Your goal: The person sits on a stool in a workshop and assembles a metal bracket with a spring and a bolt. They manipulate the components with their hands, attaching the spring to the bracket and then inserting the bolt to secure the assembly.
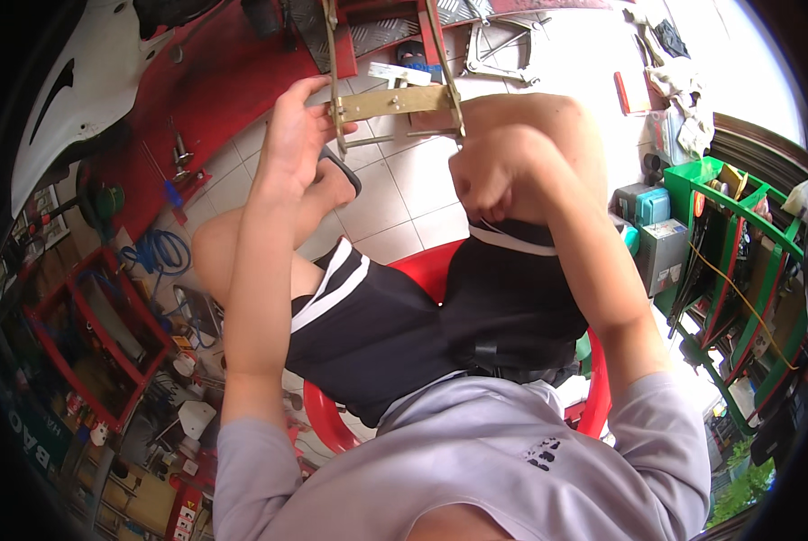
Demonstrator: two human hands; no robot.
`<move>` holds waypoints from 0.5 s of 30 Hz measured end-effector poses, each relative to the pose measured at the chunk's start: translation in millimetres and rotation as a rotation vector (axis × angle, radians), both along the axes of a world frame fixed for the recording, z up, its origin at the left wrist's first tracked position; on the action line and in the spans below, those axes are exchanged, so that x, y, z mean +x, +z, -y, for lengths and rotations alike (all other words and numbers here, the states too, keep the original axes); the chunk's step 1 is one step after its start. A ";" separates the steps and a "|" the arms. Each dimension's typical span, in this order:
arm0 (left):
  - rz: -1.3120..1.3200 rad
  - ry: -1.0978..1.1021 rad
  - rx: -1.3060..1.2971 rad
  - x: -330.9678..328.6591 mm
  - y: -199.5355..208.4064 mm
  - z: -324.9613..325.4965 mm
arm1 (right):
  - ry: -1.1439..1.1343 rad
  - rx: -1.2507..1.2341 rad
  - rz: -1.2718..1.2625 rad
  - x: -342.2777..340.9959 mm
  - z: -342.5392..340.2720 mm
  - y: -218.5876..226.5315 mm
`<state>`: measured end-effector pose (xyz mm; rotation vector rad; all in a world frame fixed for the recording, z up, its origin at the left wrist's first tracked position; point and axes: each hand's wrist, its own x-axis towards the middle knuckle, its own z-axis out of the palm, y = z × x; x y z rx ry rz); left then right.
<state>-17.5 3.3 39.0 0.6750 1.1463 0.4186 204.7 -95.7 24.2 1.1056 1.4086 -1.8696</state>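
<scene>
A brass-coloured metal frame point(395, 103), with two long side bars joined by a flat cross plate, stands ahead of me between my knees. Two short rods stick inward from the lower ends of its bars. My left hand point(294, 135) grips the left bar beside the plate, thumb above and fingers partly behind the metal. Over my right thigh, below the frame's right end, my right hand point(496, 173) is curled closed and apart from the frame. Its palm is turned away, so anything inside is hidden.
I sit on a red plastic seat point(330, 422). A red platform point(215, 99) lies ahead left, with a grey metal stand point(501, 52) on the floor ahead right. At right are a green rack point(748, 203) and grey toolbox point(664, 254); at left, a blue hose point(159, 252).
</scene>
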 end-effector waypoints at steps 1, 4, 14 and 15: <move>-0.008 0.025 0.004 0.4 0.4 1.4 | 0.288 0.143 -0.006 -16.6 15.2 -7.1; 0.011 0.084 0.027 1.7 0.3 4.7 | 0.473 0.261 0.103 -68.5 42.9 -10.2; -0.133 0.216 0.329 11.9 13.7 18.7 | -0.496 0.783 0.219 -183.4 -57.4 -306.5; -0.207 0.208 0.615 19.2 17.4 23.7 | -0.696 0.662 0.364 -170.1 -78.4 -339.9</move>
